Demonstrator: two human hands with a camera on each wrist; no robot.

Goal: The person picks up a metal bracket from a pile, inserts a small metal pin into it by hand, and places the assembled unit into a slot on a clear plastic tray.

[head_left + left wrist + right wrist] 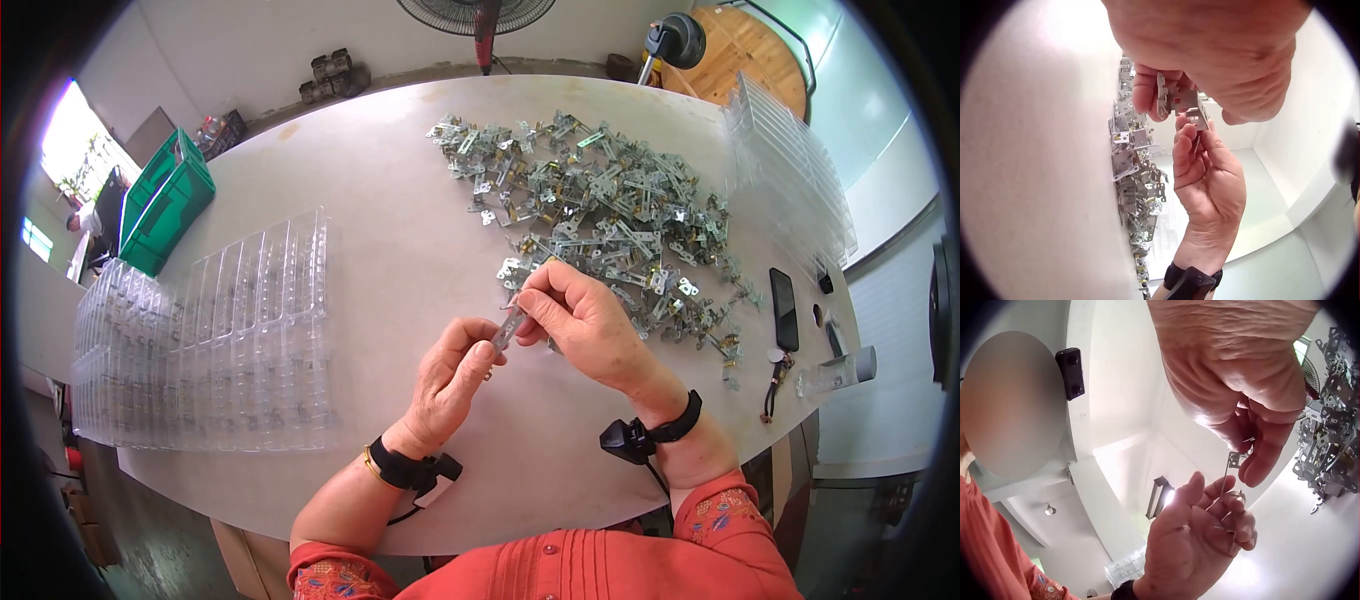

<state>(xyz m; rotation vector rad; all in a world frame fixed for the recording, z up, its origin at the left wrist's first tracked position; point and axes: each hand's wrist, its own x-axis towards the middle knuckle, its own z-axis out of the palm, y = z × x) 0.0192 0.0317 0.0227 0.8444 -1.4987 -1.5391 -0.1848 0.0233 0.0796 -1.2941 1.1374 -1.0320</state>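
Observation:
Between both hands is a small stamped metal bracket with holes and bent tabs, held over the table in front of the chest. My left hand grips its lower end between thumb and fingers. The upper end is pinched by my right hand, whose fingers partly hide it. From the left wrist, the bracket shows bent flanges, with the right hand just below it. In the right wrist view, a thin edge of the bracket runs down to the left hand.
A heap of similar metal brackets spreads beyond the right hand. Clear plastic trays stand at left, more trays at far right. A green crate, a phone and a clear bottle lie near the table edges.

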